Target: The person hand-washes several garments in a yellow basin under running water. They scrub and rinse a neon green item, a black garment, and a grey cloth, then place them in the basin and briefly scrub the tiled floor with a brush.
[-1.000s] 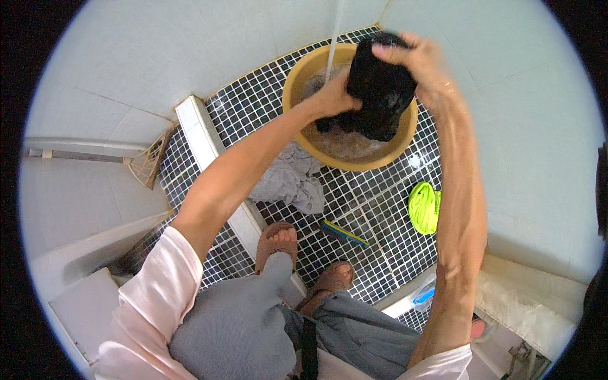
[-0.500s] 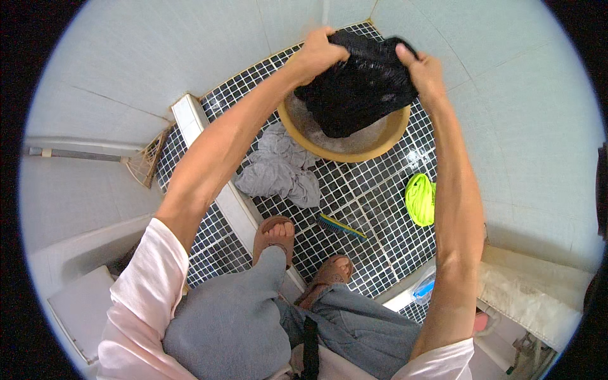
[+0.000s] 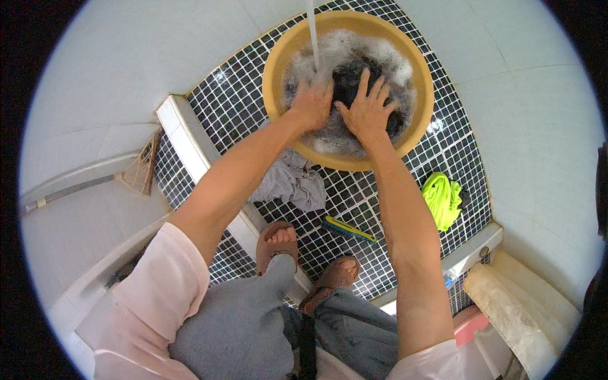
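Observation:
A yellow-tan basin (image 3: 425, 95) holds foamy water, and a black cloth (image 3: 354, 75) lies partly under the surface in it. My right hand (image 3: 369, 113) is open on the cloth, palm down with its fingers spread. To its left, my left hand (image 3: 311, 106) reaches into the foam with its fingers stretched out, their tips blurred by water and suds. A stream of water (image 3: 312, 35) falls from above beside my left fingers. Just how much of the cloth lies beneath the foam is hidden.
A wet grey cloth (image 3: 294, 185) lies on the black tiled floor below the basin. Nearby are a yellow-and-green scrub brush (image 3: 349, 228) and a bright yellow-green cloth (image 3: 442, 201). A white raised ledge (image 3: 183, 130) runs along the left. Pale walls close in on both sides.
The black cloth, held up by both hands over the basin before, is now down in the water. Both hands have lowered and let go of its edges. A water stream now shows.

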A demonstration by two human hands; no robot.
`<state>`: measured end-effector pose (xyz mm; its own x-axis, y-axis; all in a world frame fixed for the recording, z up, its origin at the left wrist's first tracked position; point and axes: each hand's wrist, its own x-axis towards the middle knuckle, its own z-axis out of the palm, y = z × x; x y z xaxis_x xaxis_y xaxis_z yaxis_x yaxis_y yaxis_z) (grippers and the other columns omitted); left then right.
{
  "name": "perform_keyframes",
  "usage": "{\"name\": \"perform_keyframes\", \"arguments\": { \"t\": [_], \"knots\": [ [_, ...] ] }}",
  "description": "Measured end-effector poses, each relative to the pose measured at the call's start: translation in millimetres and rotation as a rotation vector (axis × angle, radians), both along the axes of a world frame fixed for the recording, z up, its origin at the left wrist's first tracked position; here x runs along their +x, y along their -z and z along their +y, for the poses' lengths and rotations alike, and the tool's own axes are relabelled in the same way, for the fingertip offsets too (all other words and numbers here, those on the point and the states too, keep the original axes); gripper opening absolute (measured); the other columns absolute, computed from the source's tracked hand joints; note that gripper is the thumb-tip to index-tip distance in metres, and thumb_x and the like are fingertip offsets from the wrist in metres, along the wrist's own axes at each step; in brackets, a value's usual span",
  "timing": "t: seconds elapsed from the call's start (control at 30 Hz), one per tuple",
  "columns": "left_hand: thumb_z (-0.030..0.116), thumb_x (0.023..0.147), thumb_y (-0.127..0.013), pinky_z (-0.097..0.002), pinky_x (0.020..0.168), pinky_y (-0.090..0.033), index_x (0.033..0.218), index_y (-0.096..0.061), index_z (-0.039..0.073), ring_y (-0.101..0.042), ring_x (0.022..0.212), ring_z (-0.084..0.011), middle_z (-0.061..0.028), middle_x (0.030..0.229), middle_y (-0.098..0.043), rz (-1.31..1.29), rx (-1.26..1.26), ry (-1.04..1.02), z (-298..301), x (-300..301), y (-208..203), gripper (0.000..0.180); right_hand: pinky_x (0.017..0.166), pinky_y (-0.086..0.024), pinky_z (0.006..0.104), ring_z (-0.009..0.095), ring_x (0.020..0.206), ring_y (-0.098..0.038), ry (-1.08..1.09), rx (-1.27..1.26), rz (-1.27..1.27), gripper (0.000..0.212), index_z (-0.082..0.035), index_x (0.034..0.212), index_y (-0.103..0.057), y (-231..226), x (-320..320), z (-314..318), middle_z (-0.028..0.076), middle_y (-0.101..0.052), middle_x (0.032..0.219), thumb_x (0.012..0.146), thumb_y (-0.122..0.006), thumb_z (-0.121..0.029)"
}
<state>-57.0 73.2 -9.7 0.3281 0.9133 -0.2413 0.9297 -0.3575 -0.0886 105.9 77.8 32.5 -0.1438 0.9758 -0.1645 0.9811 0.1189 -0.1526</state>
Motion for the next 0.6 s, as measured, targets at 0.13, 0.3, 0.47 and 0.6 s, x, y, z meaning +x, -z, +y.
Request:
{"name": "perform_keyframes", "arguments": {
  "t": [0.13,0.3,0.47,0.6],
  "knots": [
    [0.026,0.102,-0.054,-0.0505,0.109,-0.039,0.153,-0.035,0.0,-0.056,0.126,-0.0372,-0.0245,0.138,-0.057,-0.211,0.019,-0.135,19,-9,17,0.06,0.118,-0.02,0.0694,0.043,0.153,-0.022,-0.037,-0.025,-0.052,0.109,-0.005,0.164,-0.004,38,10,13,0.029,-0.019,0.165,0.09,-0.069,-0.054],
    [0.023,0.105,-0.049,-0.0446,0.1,-0.048,0.135,-0.056,0.002,-0.062,0.113,-0.0361,-0.0243,0.127,-0.063,-0.774,-0.353,-0.591,25,-10,28,0.037,0.121,-0.025,0.0554,0.037,0.15,-0.028,0.204,-0.115,1.019,0.084,-0.007,0.162,-0.026,77,1,10,0.014,-0.03,0.165,0.1,-0.049,-0.059],
    [0.021,0.104,-0.048,-0.0447,0.1,-0.048,0.126,-0.064,0.003,-0.063,0.111,-0.037,-0.0221,0.12,-0.067,-0.866,-0.374,-0.571,26,-16,40,0.033,0.123,-0.018,0.0589,0.039,0.15,-0.029,-0.105,-0.15,-0.02,0.073,-0.014,0.16,-0.035,39,-17,-16,0.016,-0.035,0.163,0.101,-0.041,-0.056],
    [0.023,0.098,-0.058,-0.0464,0.102,-0.047,0.126,-0.064,0.001,-0.063,0.113,-0.0372,-0.0216,0.118,-0.069,-0.881,-0.033,-0.361,18,-9,31,0.036,0.117,-0.028,0.059,0.041,0.143,-0.039,-0.208,-0.248,-0.269,0.059,-0.012,0.147,-0.05,6,-13,-18,0.02,-0.048,0.15,0.098,-0.047,-0.045]
  ]
}}
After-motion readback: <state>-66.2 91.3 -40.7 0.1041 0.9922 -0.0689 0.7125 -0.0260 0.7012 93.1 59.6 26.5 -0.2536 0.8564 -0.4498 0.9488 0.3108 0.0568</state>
